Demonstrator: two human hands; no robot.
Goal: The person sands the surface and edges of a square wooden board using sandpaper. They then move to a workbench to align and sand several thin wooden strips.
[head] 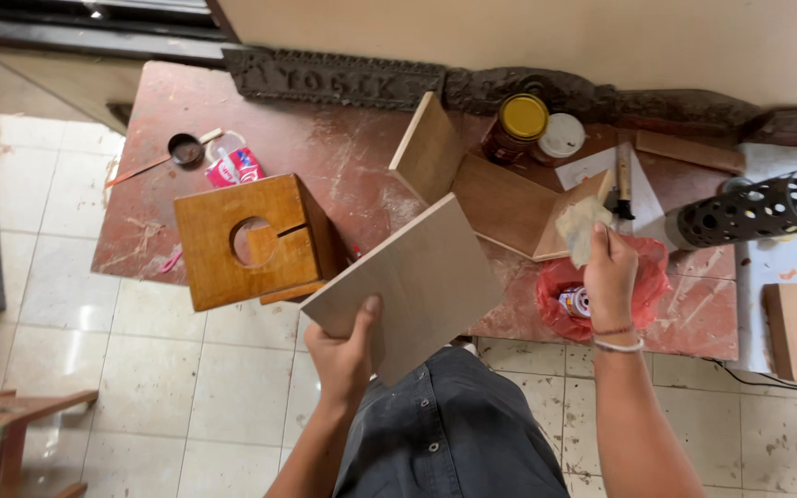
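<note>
The left hand (343,355) pinches the pale plywood panel (408,281) by its near corner, tilted above the worktop (325,157). Right of the panel, the right hand (609,272) grips a wadded cloth (581,226). Rubbing evenly likely needs firm support. Beyond the panel stands a yellow-lidded jar (520,120).

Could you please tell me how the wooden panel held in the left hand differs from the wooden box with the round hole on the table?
The flat panel is pale and looks unfinished; the box is a glossy orange-brown. The panel is a single plain sheet, while the box is an assembled cube with a round hole and a slot cut in its face. The left hand holds the panel above the table edge; the box rests on the reddish table, untouched. Both are wood with square corners.
</note>
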